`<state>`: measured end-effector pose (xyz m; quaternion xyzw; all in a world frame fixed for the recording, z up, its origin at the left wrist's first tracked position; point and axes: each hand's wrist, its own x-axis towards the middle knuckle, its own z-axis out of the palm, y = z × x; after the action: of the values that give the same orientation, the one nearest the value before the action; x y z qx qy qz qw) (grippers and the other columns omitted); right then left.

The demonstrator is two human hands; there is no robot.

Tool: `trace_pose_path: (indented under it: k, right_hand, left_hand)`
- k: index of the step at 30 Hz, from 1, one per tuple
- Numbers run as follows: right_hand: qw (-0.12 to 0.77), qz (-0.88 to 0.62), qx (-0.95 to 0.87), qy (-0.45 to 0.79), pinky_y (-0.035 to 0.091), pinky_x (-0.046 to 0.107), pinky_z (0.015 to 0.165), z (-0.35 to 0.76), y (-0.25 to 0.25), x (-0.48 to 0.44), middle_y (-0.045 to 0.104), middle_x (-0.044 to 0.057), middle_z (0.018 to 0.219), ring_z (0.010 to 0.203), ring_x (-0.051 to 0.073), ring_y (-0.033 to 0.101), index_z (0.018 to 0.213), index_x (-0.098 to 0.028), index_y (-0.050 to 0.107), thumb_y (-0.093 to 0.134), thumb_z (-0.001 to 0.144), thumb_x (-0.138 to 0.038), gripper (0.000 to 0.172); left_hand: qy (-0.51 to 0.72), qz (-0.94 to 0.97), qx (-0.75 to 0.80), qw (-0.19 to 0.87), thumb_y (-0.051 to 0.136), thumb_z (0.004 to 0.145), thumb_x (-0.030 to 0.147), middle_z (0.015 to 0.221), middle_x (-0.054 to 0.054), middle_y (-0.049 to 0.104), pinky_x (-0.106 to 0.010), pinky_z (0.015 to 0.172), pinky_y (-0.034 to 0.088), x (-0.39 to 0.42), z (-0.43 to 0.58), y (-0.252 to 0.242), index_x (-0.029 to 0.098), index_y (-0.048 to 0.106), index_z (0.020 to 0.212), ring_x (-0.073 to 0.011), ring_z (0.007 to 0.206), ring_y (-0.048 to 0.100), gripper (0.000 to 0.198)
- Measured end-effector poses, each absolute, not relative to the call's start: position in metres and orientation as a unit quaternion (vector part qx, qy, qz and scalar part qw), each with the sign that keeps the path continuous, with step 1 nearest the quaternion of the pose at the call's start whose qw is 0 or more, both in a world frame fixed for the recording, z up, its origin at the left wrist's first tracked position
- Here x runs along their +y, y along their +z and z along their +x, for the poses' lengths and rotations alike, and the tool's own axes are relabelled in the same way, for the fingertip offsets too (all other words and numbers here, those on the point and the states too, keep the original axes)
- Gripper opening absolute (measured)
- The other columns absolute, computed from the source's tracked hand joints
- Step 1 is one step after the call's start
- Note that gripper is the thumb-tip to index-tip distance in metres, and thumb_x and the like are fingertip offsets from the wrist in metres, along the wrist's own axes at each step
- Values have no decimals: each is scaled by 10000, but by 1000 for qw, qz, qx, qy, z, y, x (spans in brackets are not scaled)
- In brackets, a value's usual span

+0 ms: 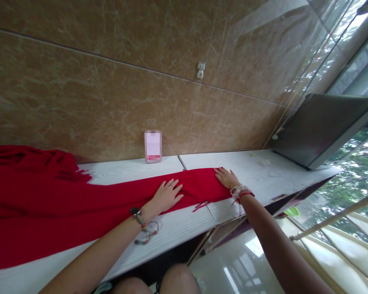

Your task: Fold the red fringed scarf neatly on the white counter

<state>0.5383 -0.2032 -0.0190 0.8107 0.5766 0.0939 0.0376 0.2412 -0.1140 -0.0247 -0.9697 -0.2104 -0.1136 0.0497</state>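
A long red cloth [88, 208] lies across the white surface, bunched at the far left and narrowing to a flat, folded strip toward the right. My left hand [168, 196] rests palm down on the middle of this strip, its fingers spread. At the strip's right end lies my right hand [227, 178], flat with the fingers stretched out over the fabric. Neither hand grips anything. A thin red tie [200, 206] sticks out from the cloth's near edge, between the two hands.
A pink phone-like object [153, 147] leans upright against the tiled wall [110, 102]. The white tabletop [257, 173] runs right to a dark grey box-shaped object [322, 126] by the window. A small white cat-shaped hook [200, 70] is on the wall. Bracelets circle both wrists.
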Motion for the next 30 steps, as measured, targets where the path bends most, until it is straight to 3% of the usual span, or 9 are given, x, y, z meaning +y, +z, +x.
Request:
trace_pose_path:
  k: [5, 11, 14, 17, 21, 26, 30]
  right_hand:
    - [9, 793, 601, 105, 267, 481, 998, 524, -13, -198, 456, 159, 1287, 1226, 248, 354, 1239, -124, 450, 337, 880, -189, 382]
    - [-45, 699, 713, 41, 306, 279, 1012, 480, 0, -219, 451, 72, 1313, 1217, 144, 373, 1231, -144, 467, 364, 885, -252, 377]
    - [-78, 651, 755, -4, 329, 273, 997, 463, 10, -238, 523, 70, 1243, 1152, 150, 450, 1172, -151, 532, 410, 864, -267, 351]
    - [-54, 653, 755, -32, 372, 269, 954, 457, 18, -252, 579, 67, 1172, 1079, 161, 514, 1130, -184, 577, 416, 855, -250, 325]
    - [-17, 666, 744, -49, 363, 282, 965, 458, 19, -260, 557, 56, 1205, 1107, 180, 497, 1152, -210, 568, 427, 824, -193, 358]
    - [-37, 684, 726, -69, 331, 286, 1001, 458, 11, -260, 540, 10, 1228, 1141, 186, 472, 1172, -258, 555, 389, 767, -76, 474]
    - [-60, 701, 709, -56, 312, 268, 1013, 455, 6, -262, 545, 12, 1221, 1145, 175, 468, 1177, -254, 552, 339, 797, -100, 462]
  left_hand:
    - [-125, -981, -135, 61, 472, 845, 387, 1341, -106, 401, -413, 978, 294, -108, 226, -23, 208, 442, 1254, -250, 1237, 336, 448]
    - [-147, -987, -21, 65, 518, 815, 409, 1084, -87, 570, -334, 878, 369, -110, 228, -21, 185, 578, 1059, -205, 1004, 511, 337]
    - [-138, -988, -2, 67, 506, 836, 315, 956, -59, 596, -296, 783, 407, -111, 228, -21, 180, 598, 955, -177, 870, 544, 203]
    - [-118, -991, 4, 70, 464, 847, 167, 837, -33, 598, -268, 706, 421, -113, 228, -20, 174, 595, 884, -153, 764, 549, 136]
    - [-133, -988, 2, 75, 459, 840, 130, 840, -42, 589, -270, 696, 432, -116, 226, -17, 164, 582, 911, -156, 769, 549, 147]
    - [-157, -984, -31, 83, 455, 836, 91, 939, -48, 597, -251, 714, 437, -117, 226, -18, 178, 549, 1039, -148, 832, 557, 240]
    - [-150, -985, -42, 75, 466, 856, 239, 939, -61, 602, -265, 708, 443, -119, 225, -18, 177, 557, 1040, -166, 842, 560, 214]
